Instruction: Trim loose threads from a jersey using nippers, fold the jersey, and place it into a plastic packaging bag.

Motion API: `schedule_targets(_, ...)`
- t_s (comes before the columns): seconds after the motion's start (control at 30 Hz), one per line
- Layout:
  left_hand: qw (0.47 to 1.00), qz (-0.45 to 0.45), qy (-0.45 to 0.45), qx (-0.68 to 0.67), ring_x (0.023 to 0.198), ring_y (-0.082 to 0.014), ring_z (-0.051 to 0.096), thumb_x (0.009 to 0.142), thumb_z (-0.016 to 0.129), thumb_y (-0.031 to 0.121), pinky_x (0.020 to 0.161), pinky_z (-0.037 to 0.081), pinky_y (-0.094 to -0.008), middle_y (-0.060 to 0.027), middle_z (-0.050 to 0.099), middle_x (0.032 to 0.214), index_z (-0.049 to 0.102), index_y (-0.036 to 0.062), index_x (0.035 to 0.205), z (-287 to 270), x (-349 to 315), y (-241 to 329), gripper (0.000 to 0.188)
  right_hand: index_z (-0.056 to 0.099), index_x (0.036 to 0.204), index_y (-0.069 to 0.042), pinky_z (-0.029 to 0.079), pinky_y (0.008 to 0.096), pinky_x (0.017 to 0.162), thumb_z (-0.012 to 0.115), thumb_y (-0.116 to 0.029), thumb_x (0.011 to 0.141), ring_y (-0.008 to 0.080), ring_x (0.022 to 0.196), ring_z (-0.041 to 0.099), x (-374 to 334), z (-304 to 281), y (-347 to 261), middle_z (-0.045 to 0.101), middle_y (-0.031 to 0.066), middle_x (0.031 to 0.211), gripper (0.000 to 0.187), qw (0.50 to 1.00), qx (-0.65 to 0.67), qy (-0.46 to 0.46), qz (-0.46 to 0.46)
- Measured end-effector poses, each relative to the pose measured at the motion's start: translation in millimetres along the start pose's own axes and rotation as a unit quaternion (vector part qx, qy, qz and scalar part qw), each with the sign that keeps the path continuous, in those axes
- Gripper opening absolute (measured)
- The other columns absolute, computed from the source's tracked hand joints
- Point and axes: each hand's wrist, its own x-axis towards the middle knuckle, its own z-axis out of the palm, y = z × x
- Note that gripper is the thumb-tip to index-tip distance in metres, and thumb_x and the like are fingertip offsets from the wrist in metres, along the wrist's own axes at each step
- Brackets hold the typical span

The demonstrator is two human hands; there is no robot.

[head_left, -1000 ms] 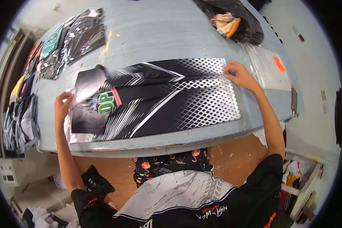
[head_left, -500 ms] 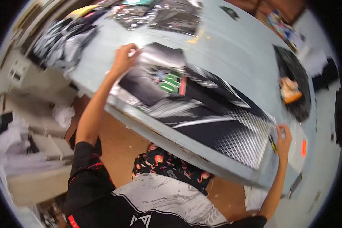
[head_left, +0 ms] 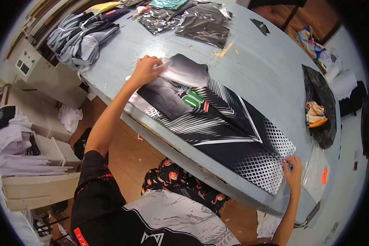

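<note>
A jersey (head_left: 233,153) in black, white and grey lies folded lengthwise along the table's near edge. Its grey shaded sleeves are turned inward at the left end, over a green print with a red bar. My left hand (head_left: 146,70) is closed on the grey fabric at that end, pinching it between thumb and fingers. At the opposite end, my right hand (head_left: 292,172) pinches the dotted hem. Something small and dark shows at the right fingers, too little of it visible to name.
Clear-bagged dark garments (head_left: 203,28) lie at the table's far side. A bundle of grey clothes (head_left: 84,39) sits at the far left. Toward the right are a black plastic bag (head_left: 320,110) with an orange cloth on it and a clear plastic sheet (head_left: 313,168). The wooden table edge (head_left: 180,160) runs before me.
My right hand has moved left onto the hem corner, where it now pinches the fabric. My left hand stays on the sleeve end. The whole view has shifted slightly.
</note>
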Motion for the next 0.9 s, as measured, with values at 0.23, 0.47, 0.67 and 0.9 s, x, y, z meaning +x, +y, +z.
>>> schedule_targets(0.23,0.994,-0.011,0.039,-0.1,0.101,-0.032,0.062,0.088,0.078,0.028,0.091,0.045,-0.0463,-0.0081,0.073,0.112,0.073,0.0113,0.094,19.6,-41.2,-16.8,0.018,0.063,0.089,0.0,0.047,0.0394,0.08,0.072,0.001,0.077,0.0332,0.085,0.059,-21.1,-25.8,-15.4,0.058,0.0141,0.086,0.015,1.0,-0.005,-0.009,-0.001)
schedule_targets(0.47,0.991,-0.124,0.047,0.034,0.104,-0.0323,0.063,0.09,0.072,0.051,0.091,0.043,-0.0469,-0.0096,0.074,0.11,0.079,0.0103,0.09,10.5,-4.1,9.3,0.042,0.073,0.098,0.0,0.049,0.0295,0.072,0.076,-0.018,0.094,0.0108,0.075,0.061,153.9,76.9,-166.7,0.071,0.006,0.081,0.019,0.967,0.248,0.003,0.056)
schedule_targets(0.67,0.983,-0.175,0.003,-0.054,0.101,-0.0304,0.065,0.091,0.073,0.047,0.091,0.046,-0.0447,-0.011,0.074,0.097,0.078,0.0055,0.093,31.7,41.9,21.3,0.042,0.067,0.124,0.002,0.047,0.0297,0.06,0.08,-0.028,0.092,0.0115,0.062,0.059,305.8,231.8,-211.3,0.069,0.0062,0.07,0.045,0.979,0.204,0.022,0.022)
schedule_targets(0.9,0.969,-0.103,0.103,-0.197,0.115,-0.03,0.062,0.092,0.075,0.029,0.103,0.045,-0.041,-0.0087,0.072,0.117,0.073,0.0053,0.086,-15.9,-31.9,4.1,0.024,0.062,0.126,0.003,0.045,0.0229,0.06,0.074,-0.01,0.092,0.0044,0.065,0.059,273.9,192.5,-249.1,0.07,0.0025,0.071,0.038,0.901,0.424,-0.031,0.087)
